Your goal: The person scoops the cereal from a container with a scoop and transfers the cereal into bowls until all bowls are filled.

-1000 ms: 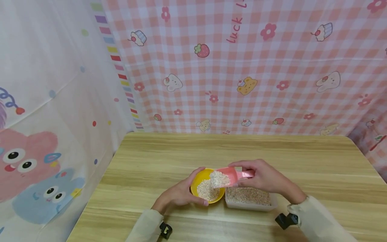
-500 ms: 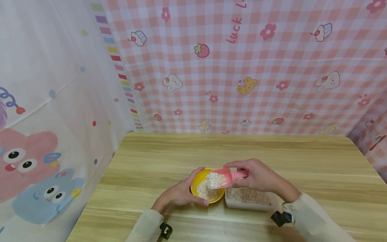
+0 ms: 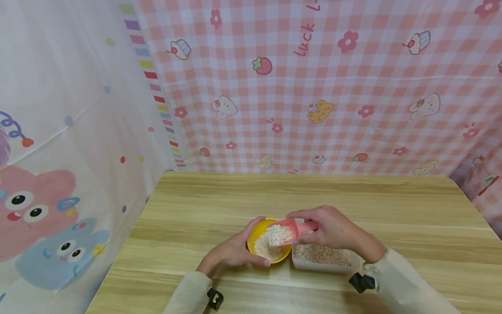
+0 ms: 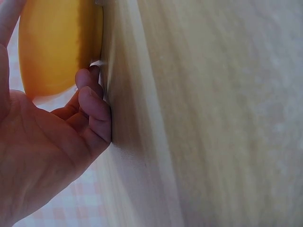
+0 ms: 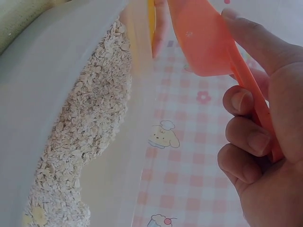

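My left hand (image 3: 231,250) grips a yellow bowl (image 3: 255,233) from its left side, with the thumb along the near rim and fingers round the far side. In the left wrist view the bowl's outer wall (image 4: 54,47) rises beside curled fingers close to the tabletop. Rolled oats (image 3: 266,248) lie in the bowl. My right hand (image 3: 331,226) holds a pink scoop (image 3: 292,226) by its handle. The scoop carries a heap of oats (image 3: 278,235) and overlaps the bowl's right part in the head view. From the right wrist camera, several fingers curl round the scoop's handle (image 5: 253,90).
A translucent rectangular container (image 3: 323,267) of oats (image 5: 90,99) stands right of the bowl, under the right hand. The wooden table (image 3: 188,205) meets a pink checked cloth (image 3: 243,131) at the back. A white printed cloth (image 3: 98,144) hangs at left.
My right hand has moved left with the loaded scoop, bringing it further over the bowl. My left hand and the bowl stay in place.
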{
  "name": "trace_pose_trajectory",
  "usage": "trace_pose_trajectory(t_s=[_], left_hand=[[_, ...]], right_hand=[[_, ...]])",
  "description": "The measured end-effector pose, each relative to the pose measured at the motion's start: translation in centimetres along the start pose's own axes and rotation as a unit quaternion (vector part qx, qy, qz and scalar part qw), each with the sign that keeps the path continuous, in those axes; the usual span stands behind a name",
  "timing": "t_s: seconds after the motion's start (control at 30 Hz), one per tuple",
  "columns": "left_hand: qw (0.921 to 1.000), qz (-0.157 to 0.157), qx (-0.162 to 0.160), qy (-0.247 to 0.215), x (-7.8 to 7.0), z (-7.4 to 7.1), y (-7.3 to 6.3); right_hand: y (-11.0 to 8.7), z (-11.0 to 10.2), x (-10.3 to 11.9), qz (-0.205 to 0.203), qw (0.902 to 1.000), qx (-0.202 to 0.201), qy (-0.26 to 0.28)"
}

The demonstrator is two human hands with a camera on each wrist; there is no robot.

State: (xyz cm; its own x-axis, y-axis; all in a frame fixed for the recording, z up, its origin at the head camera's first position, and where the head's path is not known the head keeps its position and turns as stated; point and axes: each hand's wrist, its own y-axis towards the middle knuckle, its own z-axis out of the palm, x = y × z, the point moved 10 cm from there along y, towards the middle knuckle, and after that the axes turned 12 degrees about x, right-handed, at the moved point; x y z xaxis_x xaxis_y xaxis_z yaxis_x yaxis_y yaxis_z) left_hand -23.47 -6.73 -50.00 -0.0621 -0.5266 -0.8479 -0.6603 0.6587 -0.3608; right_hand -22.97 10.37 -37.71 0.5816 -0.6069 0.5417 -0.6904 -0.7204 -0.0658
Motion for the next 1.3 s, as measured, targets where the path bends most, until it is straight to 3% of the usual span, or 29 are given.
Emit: trace_pose_trajectory(t_s=[0.23, 0.77, 1.3], left_hand=[[1.0, 0.0, 0.002, 0.0, 0.0, 0.0, 0.1], [1.0, -0.001, 0.003, -0.003, -0.2, 0.1, 0.0], [0.9998, -0.004, 0.002, -0.018, -0.1, 0.0, -0.1]], right_hand=[[0.1, -0.2, 0.6, -0.01, 0.9999, -0.002, -0.012], [0.4, -0.4, 2.6, -0.052, 0.993, -0.009, -0.106], [0.3, -0.1, 5.2, -0.089, 0.9746, -0.017, -0.205]])
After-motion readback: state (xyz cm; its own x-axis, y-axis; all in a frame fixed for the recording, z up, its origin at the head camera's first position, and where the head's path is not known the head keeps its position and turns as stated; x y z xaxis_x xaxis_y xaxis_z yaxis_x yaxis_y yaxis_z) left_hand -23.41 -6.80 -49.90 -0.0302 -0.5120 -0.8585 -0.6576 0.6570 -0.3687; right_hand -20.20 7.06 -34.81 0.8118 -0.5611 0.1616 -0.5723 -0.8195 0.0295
